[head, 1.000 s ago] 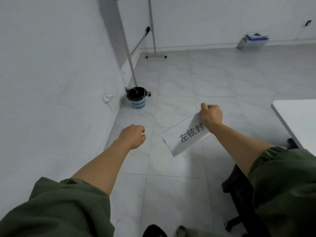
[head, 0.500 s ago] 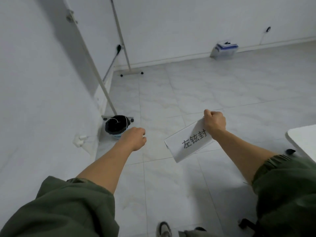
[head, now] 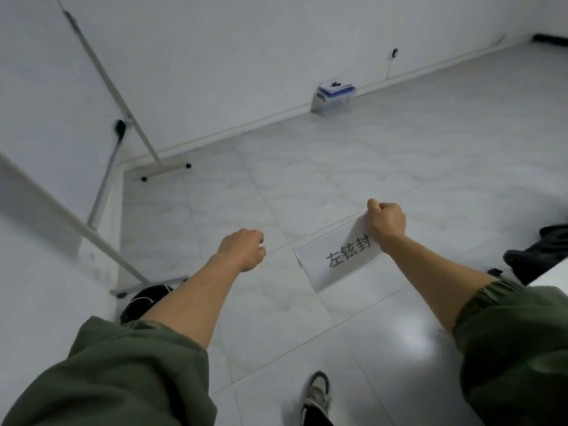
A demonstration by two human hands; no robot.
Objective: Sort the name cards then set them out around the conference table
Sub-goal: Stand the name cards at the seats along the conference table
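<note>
A white folded name card (head: 336,259) with three dark printed characters hangs above the tiled floor, right of centre. My right hand (head: 385,221) is shut on the card's top right corner. My left hand (head: 242,249) is curled into a loose fist to the card's left, apart from it, with nothing in it. Only a sliver of the white conference table (head: 553,279) shows at the right edge.
A whiteboard stand (head: 101,75) with castor feet lines the left wall. A black waste bin (head: 144,302) sits by its foot, partly behind my left arm. A black chair (head: 541,250) is at the right. A blue-lidded box (head: 333,96) rests against the far wall.
The view has swung right and advanced: the bin has slid down behind my left arm and the box has shifted right. My right hand still holds the card, and my left stays curled.
</note>
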